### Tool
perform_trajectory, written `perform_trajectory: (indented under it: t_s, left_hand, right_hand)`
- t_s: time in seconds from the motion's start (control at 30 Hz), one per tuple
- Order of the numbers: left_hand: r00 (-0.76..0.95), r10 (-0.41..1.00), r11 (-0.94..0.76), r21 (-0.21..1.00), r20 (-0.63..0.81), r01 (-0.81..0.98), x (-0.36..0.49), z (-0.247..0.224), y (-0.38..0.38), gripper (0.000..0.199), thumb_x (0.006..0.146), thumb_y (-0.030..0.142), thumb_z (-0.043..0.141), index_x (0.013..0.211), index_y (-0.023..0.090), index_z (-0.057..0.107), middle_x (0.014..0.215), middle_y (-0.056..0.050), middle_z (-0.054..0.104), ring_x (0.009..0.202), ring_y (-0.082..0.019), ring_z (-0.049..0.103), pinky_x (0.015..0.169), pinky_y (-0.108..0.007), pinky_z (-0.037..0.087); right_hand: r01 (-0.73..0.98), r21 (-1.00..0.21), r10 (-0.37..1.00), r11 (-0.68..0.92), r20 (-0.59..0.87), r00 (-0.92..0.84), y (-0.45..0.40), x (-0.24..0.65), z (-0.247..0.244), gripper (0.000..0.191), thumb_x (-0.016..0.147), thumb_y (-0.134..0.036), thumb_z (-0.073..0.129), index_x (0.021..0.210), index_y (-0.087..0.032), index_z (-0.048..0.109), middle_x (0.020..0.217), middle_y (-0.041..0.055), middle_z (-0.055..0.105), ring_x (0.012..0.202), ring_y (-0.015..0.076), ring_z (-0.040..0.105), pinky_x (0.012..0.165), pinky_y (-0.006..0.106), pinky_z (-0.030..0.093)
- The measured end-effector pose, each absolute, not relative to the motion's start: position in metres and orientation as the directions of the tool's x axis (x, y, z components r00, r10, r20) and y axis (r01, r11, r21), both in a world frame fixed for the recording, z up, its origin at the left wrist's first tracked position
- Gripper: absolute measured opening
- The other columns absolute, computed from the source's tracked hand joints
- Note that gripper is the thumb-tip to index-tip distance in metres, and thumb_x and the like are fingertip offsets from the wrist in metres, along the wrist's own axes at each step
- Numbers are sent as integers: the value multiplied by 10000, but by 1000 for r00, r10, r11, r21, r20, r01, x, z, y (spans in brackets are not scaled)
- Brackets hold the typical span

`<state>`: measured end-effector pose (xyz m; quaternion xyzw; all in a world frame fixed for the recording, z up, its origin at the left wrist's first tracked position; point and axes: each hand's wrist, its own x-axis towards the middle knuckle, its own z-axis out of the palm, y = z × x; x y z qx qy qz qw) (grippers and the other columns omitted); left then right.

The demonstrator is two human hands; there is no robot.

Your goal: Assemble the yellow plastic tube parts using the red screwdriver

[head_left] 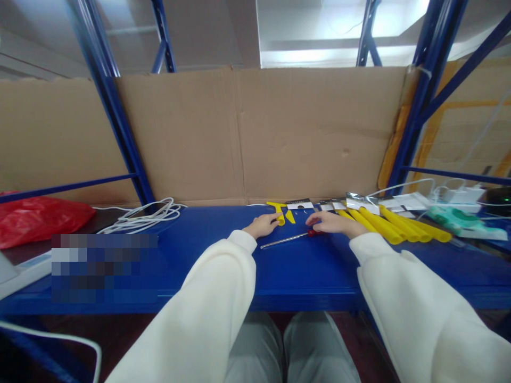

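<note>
My left hand (263,225) is closed at the fingertips on the edge of a yellow T-shaped plastic piece (281,218) lying on the blue tabletop. Just right of that piece is a small flat yellow part (290,217). My right hand (334,223) reaches in from the right, fingers curved and apart, above the red handle of a screwdriver (285,241). Its metal shaft points left, toward me. Between the hands are tiny metal bits (305,211), too small to make out clearly. Whether the right fingertips touch the handle is hard to see.
Several yellow tubes (393,226) with header cards lie right of my right hand. A green-and-white package (463,221) and a white power adapter (465,196) sit farther right. Coiled white cable (149,215) and a red bag (43,218) lie left. Cardboard (295,133) backs the table.
</note>
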<state>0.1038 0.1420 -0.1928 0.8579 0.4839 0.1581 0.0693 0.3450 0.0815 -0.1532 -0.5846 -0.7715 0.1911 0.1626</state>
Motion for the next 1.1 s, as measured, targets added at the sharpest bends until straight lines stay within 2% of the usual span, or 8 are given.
perform_trajectory:
  t_s: [0.33, 0.57, 0.9, 1.1]
  left_hand:
    - [446, 869, -487, 214, 213, 847, 111, -181, 129, 419, 986, 351, 460, 1387, 305, 570, 1441, -41, 573, 1340, -261, 521, 1124, -445, 370]
    - [442, 855, -503, 221, 272, 836, 109, -184, 133, 370, 964, 361, 507, 1296, 291, 653, 1335, -40, 661, 1252, -246, 601, 1079, -365, 428]
    - [419, 871, -460, 126, 257, 879, 112, -176, 123, 393, 965, 367, 483, 1301, 255, 653, 1322, -78, 666, 1218, -280, 617, 1030, -390, 459]
    - [415, 870, -460, 134, 266, 878, 110, -177, 123, 400, 979, 356, 460, 1332, 265, 626, 1346, -66, 651, 1258, -267, 590, 1067, -406, 425]
  right_hand:
    - [857, -447, 963, 255, 33, -269, 77, 343, -150, 397, 680, -83, 553, 1025, -153, 737, 1073, 89, 740, 838, 197, 682, 789, 275, 535]
    - [852, -445, 958, 274, 54, -280, 77, 345, -151, 378, 680, -100, 580, 1012, -182, 742, 1052, 72, 744, 868, 204, 681, 777, 268, 537]
    - [835, -481, 958, 268, 44, -282, 80, 346, -153, 341, 660, -124, 601, 961, -182, 752, 990, 69, 744, 842, 211, 677, 787, 289, 536]
    - [837, -472, 958, 276, 58, -282, 82, 347, -154, 353, 652, -118, 606, 970, -181, 745, 992, 63, 745, 820, 192, 667, 759, 267, 531]
